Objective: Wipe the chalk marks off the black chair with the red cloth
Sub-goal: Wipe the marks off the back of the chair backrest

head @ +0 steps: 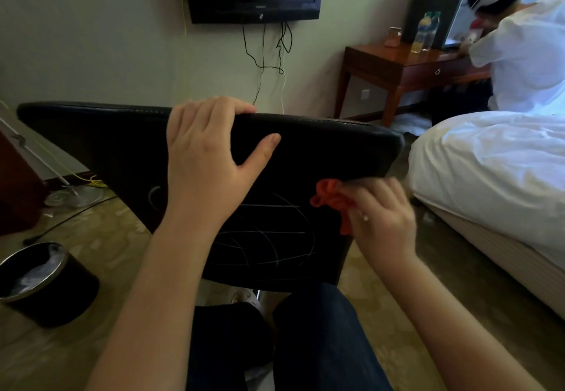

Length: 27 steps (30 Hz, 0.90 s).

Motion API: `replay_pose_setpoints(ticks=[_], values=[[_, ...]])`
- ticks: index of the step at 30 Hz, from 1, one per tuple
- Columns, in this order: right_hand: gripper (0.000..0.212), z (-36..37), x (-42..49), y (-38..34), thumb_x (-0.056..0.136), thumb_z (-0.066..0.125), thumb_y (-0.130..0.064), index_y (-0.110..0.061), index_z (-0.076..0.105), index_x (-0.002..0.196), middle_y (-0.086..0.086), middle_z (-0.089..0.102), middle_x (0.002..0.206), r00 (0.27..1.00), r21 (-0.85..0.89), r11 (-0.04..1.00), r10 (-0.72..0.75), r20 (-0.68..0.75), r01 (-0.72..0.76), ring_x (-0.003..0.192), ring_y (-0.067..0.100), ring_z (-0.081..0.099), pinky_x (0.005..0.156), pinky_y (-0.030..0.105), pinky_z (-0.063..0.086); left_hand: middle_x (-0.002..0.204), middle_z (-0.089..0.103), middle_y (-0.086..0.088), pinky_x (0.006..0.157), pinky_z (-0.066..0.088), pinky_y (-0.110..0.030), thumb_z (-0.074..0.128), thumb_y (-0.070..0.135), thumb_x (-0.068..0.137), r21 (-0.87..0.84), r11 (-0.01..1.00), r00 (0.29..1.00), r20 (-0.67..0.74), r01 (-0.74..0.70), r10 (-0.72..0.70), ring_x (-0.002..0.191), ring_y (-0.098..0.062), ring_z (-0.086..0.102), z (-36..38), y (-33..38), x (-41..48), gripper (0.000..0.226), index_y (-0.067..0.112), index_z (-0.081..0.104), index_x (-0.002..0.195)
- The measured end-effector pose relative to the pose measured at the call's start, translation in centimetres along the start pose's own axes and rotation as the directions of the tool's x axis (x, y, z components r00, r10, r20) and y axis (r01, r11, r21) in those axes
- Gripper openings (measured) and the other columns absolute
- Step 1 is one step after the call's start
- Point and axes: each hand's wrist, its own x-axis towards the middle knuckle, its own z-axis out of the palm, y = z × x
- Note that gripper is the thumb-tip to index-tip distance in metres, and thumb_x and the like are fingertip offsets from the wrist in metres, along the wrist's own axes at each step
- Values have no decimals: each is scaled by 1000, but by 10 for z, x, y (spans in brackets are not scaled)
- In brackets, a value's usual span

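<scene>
Head view: left hand (208, 158) curls over the top edge of the black padded leather chair (321, 149), likely steadying it. Right hand (382, 222), blurred, pinches the bunched red cloth (331, 199) in its fingers (371, 190) against the backrest, beside the white chalk marks (269, 237).

The left hand (208, 158) grips the top edge of the black chair (107, 134), fingers curled over it and thumb flat on the near face. The right hand (385, 222), slightly blurred, holds the bunched red cloth (331, 199) against the chair's right edge, just under the padded top. White chalk marks (269, 237) loop across the back. A bin (61, 296) stands on the floor lower left, and a bed (489, 161) lies right.
</scene>
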Motion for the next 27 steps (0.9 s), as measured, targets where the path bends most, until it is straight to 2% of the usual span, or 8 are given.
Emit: replay_pose_setpoints(ticks=[3,5,9,12,14,19,24,27], values=[[16,25,-39,12,87,64,-7,-13,76,95,2,68,97,980,-20,999,31,196,-27,80,20,56,58,35,53,103,61,-2,105,26,-31,56,52,91,-4,1000,1000,-3,-8,8,103,-22,52,0,2,1,45,12,60,111],[18,23,-37,12,88,61,-10,-14,77,95,2,67,97,977,-8,1000,28,214,-26,80,22,58,55,36,53,103,61,-2,104,28,-31,56,50,91,-4,1000,1000,-5,-21,21,103,-22,52,-1,3,-1,43,12,60,111],[17,-19,26,-6,96,60,-6,-4,77,95,12,69,95,993,33,999,6,-120,-2,83,26,61,77,27,50,103,62,-3,103,25,-29,57,47,91,-13,999,1000,-7,-31,31,103,-20,51,-3,1,0,41,12,60,111],[12,-19,35,-3,95,65,-8,-8,75,101,14,67,96,981,89,996,27,-193,-10,84,27,63,82,27,51,104,62,-3,104,25,-28,57,49,91,-11,1000,1000,-4,-17,17,104,-21,52,-1,0,-1,42,12,60,112],[17,0,9,4,96,61,-6,-13,73,106,10,67,97,993,128,990,73,-92,-61,83,29,65,73,36,54,104,62,-3,105,24,-28,58,49,90,-10,1000,1000,-9,-16,16,104,-21,51,1,1,-1,42,13,60,112],[26,28,-37,12,84,60,-6,-18,78,98,0,66,91,977,30,993,111,183,-118,79,21,57,60,36,53,104,62,-3,106,24,-30,59,48,90,-8,999,999,-23,-36,36,104,-20,50,3,4,1,41,13,60,112],[15,-16,32,-14,88,66,3,-4,77,96,10,66,90,983,140,988,82,-166,-59,81,27,60,74,31,50,104,62,-3,105,25,-30,60,46,90,-1,999,998,-28,-52,52,104,-19,49,4,3,-2,40,12,60,112],[20,-11,33,-16,83,68,9,-3,77,96,11,65,89,970,136,986,121,-209,-94,80,27,60,73,33,50,103,62,-4,105,24,-29,60,46,90,-6,999,999,-31,-42,41,103,-18,48,6,2,-1,40,12,60,111]])
